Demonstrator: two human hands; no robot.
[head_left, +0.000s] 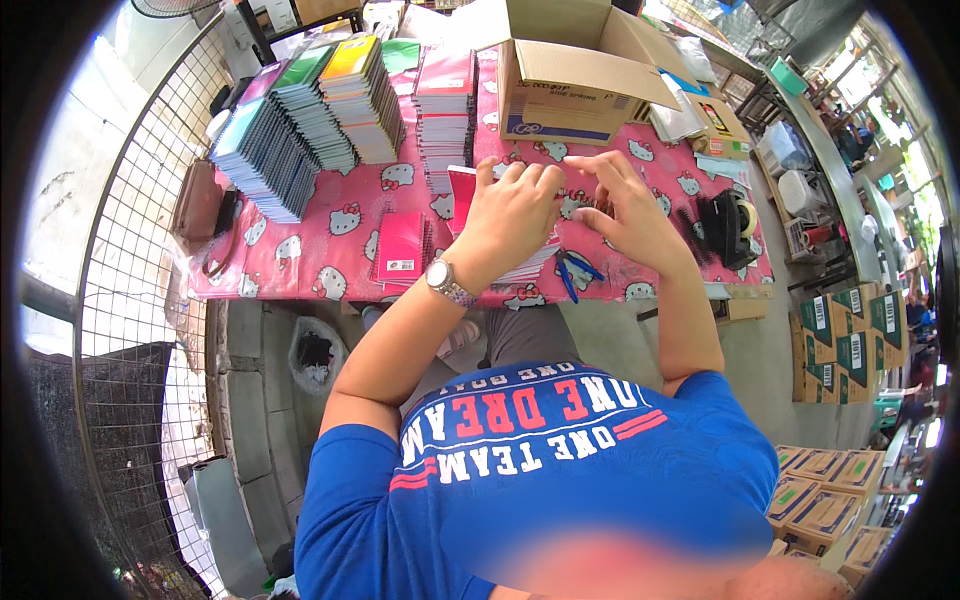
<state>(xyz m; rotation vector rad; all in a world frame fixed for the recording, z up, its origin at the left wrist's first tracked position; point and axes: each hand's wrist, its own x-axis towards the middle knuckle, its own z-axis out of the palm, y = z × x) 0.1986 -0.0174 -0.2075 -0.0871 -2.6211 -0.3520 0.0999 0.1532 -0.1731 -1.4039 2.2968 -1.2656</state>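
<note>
My left hand, with a watch on its wrist, is closed with curled fingers over a red notebook. The notebook's upper left edge stands out past the knuckles; the rest of it is mostly hidden. Just to the right, my right hand has its forefinger and thumb apart, pointing toward the left hand. Below both hands lies a pile of notebooks, partly covered. A pink spiral notebook lies left of it, and pliers with blue handles rest to its right.
Tall stacks of blue, green, yellow and red notebooks stand at the back left. An open cardboard box sits behind my hands. A black tape dispenser stands at the right of the pink patterned tablecloth.
</note>
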